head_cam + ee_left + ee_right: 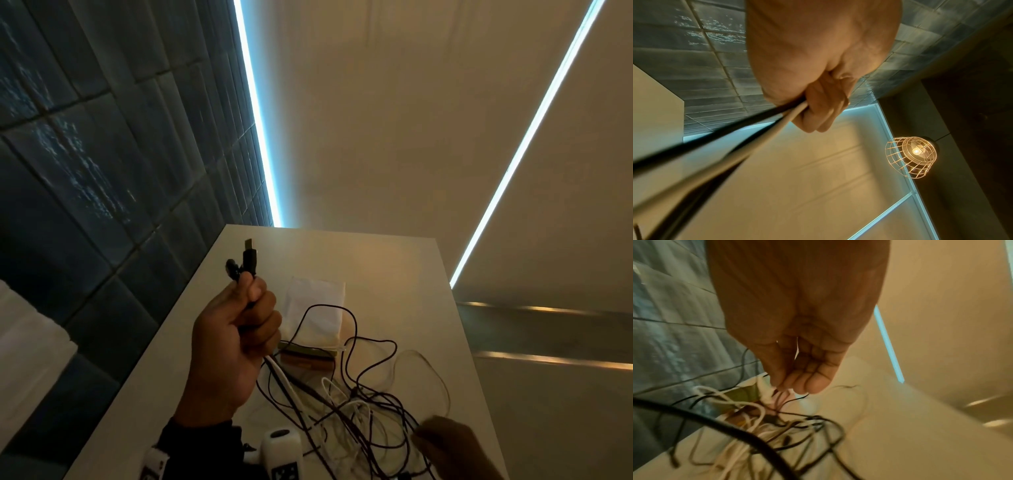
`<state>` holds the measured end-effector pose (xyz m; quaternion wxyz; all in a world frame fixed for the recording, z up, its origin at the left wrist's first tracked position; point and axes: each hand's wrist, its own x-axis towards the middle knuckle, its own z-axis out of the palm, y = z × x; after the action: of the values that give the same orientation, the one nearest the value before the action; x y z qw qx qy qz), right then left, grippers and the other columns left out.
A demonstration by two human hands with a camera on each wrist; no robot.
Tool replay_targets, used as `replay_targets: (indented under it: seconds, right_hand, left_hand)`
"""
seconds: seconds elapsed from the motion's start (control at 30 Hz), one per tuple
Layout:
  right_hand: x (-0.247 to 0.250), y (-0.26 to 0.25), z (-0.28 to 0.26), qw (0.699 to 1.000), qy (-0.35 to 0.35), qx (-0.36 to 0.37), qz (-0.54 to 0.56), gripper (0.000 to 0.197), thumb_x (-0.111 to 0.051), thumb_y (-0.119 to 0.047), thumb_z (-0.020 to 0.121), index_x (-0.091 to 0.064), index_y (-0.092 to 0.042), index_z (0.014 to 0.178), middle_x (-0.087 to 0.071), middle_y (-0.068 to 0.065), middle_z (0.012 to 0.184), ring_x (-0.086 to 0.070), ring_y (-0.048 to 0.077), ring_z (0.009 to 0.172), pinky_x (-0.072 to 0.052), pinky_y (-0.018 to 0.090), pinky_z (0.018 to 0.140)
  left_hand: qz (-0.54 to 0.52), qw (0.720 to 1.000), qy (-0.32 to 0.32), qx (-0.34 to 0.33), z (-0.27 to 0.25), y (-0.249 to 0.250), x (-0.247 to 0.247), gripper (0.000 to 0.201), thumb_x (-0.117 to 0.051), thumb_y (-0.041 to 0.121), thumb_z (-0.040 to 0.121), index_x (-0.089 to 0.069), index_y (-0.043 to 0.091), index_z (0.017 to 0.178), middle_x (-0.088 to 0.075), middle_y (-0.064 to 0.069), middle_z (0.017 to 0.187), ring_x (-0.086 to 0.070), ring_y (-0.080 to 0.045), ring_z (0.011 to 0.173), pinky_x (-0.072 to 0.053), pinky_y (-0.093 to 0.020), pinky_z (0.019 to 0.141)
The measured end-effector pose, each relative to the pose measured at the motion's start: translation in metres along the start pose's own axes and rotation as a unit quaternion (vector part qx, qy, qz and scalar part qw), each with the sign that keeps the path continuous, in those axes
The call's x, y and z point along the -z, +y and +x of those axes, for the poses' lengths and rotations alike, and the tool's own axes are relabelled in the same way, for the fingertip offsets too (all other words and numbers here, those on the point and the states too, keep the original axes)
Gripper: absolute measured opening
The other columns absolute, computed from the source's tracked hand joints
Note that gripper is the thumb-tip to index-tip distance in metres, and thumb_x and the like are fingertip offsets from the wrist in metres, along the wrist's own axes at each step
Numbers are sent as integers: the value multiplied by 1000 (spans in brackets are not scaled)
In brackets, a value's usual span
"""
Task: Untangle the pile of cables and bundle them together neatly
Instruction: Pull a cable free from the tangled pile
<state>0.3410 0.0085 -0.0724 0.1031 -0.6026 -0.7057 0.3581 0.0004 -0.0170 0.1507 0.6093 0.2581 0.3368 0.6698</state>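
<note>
My left hand [236,329] is raised above the white table [394,260]. It grips several cable ends in a fist, and a black USB plug [249,258] sticks up above the thumb. In the left wrist view the curled fingers [822,104] hold black and white cables [725,151] that run off to the lower left. From the fist these strands drop to a loose tangle of dark and white cables [363,394] on the table. My right hand [445,442] is low at the tangle's right edge. Its thumb and fingertips [797,384] pinch a thin dark cable [803,396].
A white pouch [317,305] lies on the table behind the tangle, with a brown and green flat item [305,356] at its near end. A dark tiled wall [85,171] runs along the table's left edge. A caged lamp [912,155] hangs overhead.
</note>
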Motion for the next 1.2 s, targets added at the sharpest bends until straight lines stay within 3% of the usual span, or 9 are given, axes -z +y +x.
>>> replay_targets:
  seconds: [0.07,0.17,0.3,0.6,0.73,0.83,0.97,1.07,1.2]
  right_hand:
    - [-36,-47,16,994,-56,85,-34,9,-69,-21,80,-66,-26,87,-55,-29,63,-55,-12,71,-37,5,71]
    - [-65,-67,42,980,-128,36,-146,28,-43,-25,95,-64,-9,103,-65,6,109,-58,23,107,-42,25,83]
    - [-79,-75,53,954,-166,-18,-247,34,-42,-27,95,-49,-9,123,-49,13,133,-51,30,121,-42,34,88]
    - [-77,-65,51,981,-131,-62,-128,19,-46,-30,89,-34,-28,75,-45,-8,86,-52,26,106,-37,28,74]
    - [-66,-63,44,992,-71,10,-103,28,-47,-26,92,-51,-27,120,-50,-5,112,-44,17,99,-39,28,93]
    - [-45,-82,44,999,13,47,-20,27,-51,-27,93,-62,-30,117,-67,-10,100,-61,5,86,-48,21,77]
    - [-9,-128,36,967,141,108,184,12,-64,-13,89,-72,-20,84,-66,-3,61,-60,4,55,-49,20,56]
    - [12,-160,25,931,156,152,292,16,-63,-7,89,-71,-21,89,-68,5,70,-63,19,62,-54,34,62]
    - [24,-192,18,896,135,227,357,21,-61,0,88,-71,-17,97,-71,-1,79,-65,11,69,-52,19,66]
  left_hand:
    - [0,1000,-1,6,0,-2,-2,37,-36,29,96,-48,16,64,-28,7,48,-21,-4,37,-16,-19,37]
    - [-4,1000,-1,11,-1,-2,-3,35,-37,29,95,-48,15,64,-27,7,49,-21,-4,37,-14,-19,38]
    - [1,1000,1,14,-3,-4,-2,33,-38,28,94,-47,15,66,-27,6,49,-20,-3,37,-13,-19,38]
    - [69,997,8,12,-1,-11,-1,27,-41,29,92,-46,10,74,-32,0,56,-23,-8,41,-21,-22,41]
    - [82,996,-7,45,4,-20,-7,28,-42,30,92,-47,10,73,-31,0,56,-23,-8,40,-19,-22,41]
    - [123,990,-13,64,6,-26,-13,27,-44,30,90,-46,10,74,-35,-2,57,-27,-10,41,-22,-23,41]
    - [218,973,-10,68,7,-39,-20,40,-41,28,96,-62,16,64,-59,-11,74,-50,-21,61,-43,-27,48]
    - [294,952,4,89,11,-52,-20,40,-40,30,101,-70,15,81,-69,-12,99,-63,-26,81,-56,-36,69]
    - [375,923,4,91,10,-64,-24,36,-44,52,90,-67,28,76,-67,-10,95,-65,-41,95,-50,-59,89]
